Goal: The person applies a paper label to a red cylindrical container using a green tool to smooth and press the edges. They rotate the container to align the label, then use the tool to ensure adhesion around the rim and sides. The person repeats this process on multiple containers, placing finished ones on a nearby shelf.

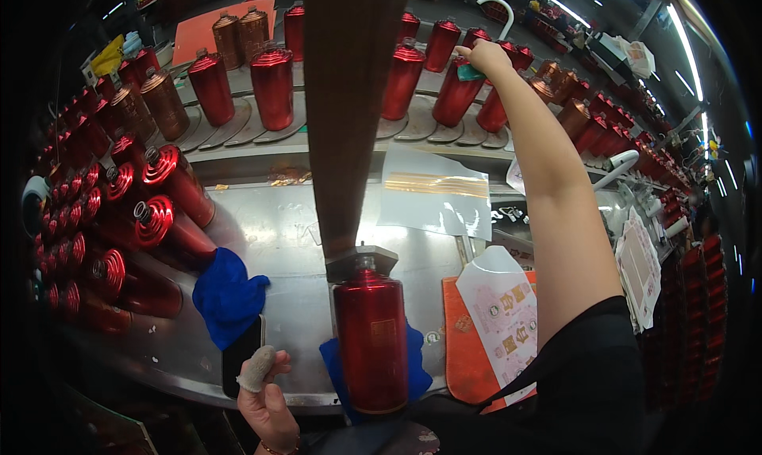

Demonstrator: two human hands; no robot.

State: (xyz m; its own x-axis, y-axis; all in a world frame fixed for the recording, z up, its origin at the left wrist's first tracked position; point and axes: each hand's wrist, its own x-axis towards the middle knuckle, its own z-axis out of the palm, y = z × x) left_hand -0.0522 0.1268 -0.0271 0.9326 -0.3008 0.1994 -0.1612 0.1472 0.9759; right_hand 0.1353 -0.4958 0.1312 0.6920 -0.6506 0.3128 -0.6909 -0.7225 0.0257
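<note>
Taking twelve o'clock as straight ahead of the worker, the nearest thing at ten is the left hand (270, 407), by the close edge of the metal desk (278, 244). A greyish cover (258, 369) sits on one finger; its fingers are loosely bent and parted, with nothing in them that I can see. A dark flat object (243, 358) lies just beyond, one end under a blue cloth (228, 296).

At twelve, a near red bottle (370, 340) stands upright on a second blue cloth (420, 361), untouched. Toward one, a printed sheet (498, 316) overlaps an orange pad (468, 364).

Farther in, around half past ten, more red bottles (184, 233) lean in a cluster, necks inward. Between twelve and one a glossy sheet (436, 209) with gold stripes lies flat.

Farthest, between twelve and one, the right hand (486, 58) is at full stretch above the row of grey plates (224, 133). The far red bottle (456, 102) stands there, directly below its fingers and slightly toward seven from them, long axis near upright. The right hand is much the nearer. Its fingers bend over the bottle's neck, a scrap of green (470, 72) showing underneath; whether they have closed on it, I cannot tell.
</note>
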